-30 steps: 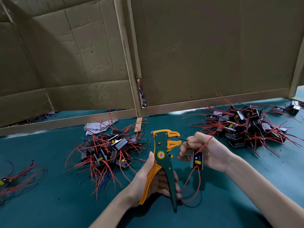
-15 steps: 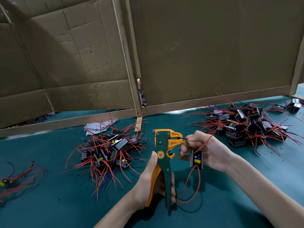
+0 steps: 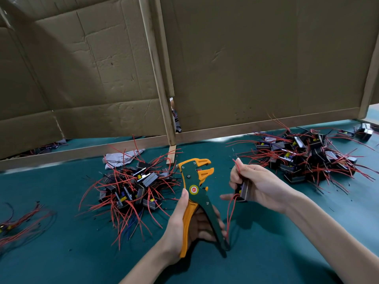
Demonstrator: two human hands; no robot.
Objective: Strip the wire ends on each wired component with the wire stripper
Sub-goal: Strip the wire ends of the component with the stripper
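My left hand (image 3: pixel 184 224) grips the handles of the green and orange wire stripper (image 3: pixel 196 191), held upright with its orange jaws spread apart and nothing in them. To its right, my right hand (image 3: pixel 258 185) holds a small black wired component (image 3: pixel 243 190) and pinches one of its red wires between thumb and forefinger, the wire tip pointing up. Other red wires of that component hang down beside the stripper's lower handle. The wire and the jaws are apart.
A pile of wired components (image 3: pixel 131 187) with red wires lies left of the stripper on the green table (image 3: pixel 287 253). A larger pile (image 3: pixel 307 158) sits at the right rear. A few loose wires (image 3: pixel 20 224) lie far left. Cardboard panels (image 3: pixel 246 68) wall off the back.
The stripper's handles have spread and its jaws have opened. My right hand pulled the wire out of the jaws and moved right, away from the tool.
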